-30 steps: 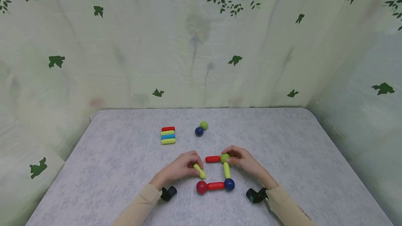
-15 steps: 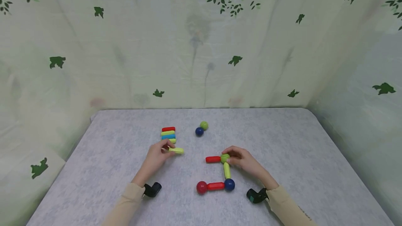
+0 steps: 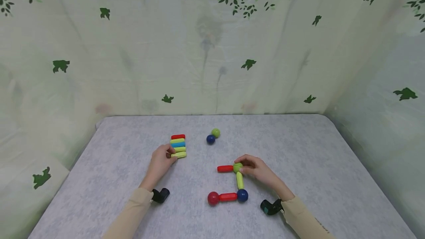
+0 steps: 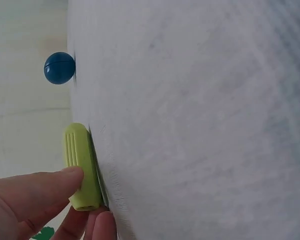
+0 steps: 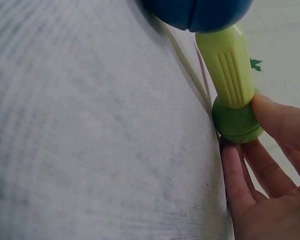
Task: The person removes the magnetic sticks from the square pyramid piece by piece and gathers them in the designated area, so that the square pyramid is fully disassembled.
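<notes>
My left hand pinches a yellow-green rod by its left end. That rod lies at the near end of a row of rods; in the left wrist view the thumb rests on the ribbed rod. My right hand holds a green ball between thumb and fingers. From this ball a red rod points left, and a yellow-green rod runs down to a dark blue ball. Another red rod links the blue ball to a red ball.
Behind the left hand, the row also has a red rod, a blue rod and yellow-green ones. A loose green ball touches or nearly touches a dark blue ball. The grey table ends at a leaf-printed cloth backdrop.
My left hand has carried the yellow-green rod from beside the joined pieces, back and left, to the near end of the row. My right hand stays on the green ball.
</notes>
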`<state>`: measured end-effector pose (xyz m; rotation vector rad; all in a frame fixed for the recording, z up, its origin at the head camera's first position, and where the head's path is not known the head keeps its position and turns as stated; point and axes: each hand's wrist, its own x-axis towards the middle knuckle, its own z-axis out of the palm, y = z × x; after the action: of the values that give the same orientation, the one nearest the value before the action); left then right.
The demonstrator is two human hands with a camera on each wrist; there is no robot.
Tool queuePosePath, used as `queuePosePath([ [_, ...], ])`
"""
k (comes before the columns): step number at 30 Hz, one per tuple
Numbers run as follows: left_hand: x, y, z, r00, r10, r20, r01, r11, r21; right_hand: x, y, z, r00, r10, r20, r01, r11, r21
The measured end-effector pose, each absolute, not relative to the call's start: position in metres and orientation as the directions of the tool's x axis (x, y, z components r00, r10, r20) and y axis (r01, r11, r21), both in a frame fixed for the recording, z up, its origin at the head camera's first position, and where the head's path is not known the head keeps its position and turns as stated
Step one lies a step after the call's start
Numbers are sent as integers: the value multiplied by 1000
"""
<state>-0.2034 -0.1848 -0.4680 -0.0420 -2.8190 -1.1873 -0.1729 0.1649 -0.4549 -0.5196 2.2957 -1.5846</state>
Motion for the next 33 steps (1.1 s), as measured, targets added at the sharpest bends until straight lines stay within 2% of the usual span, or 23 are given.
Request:
queuePosePath([
  [7,-204,-182,-466,-991,11,130,96,734,672,-170,164,-450,-887,-459,-40,-128,329,-936],
  [10,-203,-179,-467,-980,60,189,175,712,680,-171,164,-452,-887,-460,-43,-127,331,-935],
  [13,-202,-173,-469,-957,175,232,290,642,709,-174,165,-458,-886,-462,-39,-128,326,-937],
  [17,-197,-156,-469,-912,370,176,365,539,759,-181,168,-475,-887,-460,-42,-122,321,-939],
  [22,-192,-127,-466,-835,544,77,391,490,779,-186,171,-486,-888,-456,-48,-113,319,-941],
  [26,-193,-104,-465,-806,591,39,405,501,765,-186,171,-486,-888,-457,-45,-111,309,-945],
  [33,-199,-75,-467,-807,591,-9,391,544,742,-185,170,-483,-893,-448,-53,-103,317,-943],
])
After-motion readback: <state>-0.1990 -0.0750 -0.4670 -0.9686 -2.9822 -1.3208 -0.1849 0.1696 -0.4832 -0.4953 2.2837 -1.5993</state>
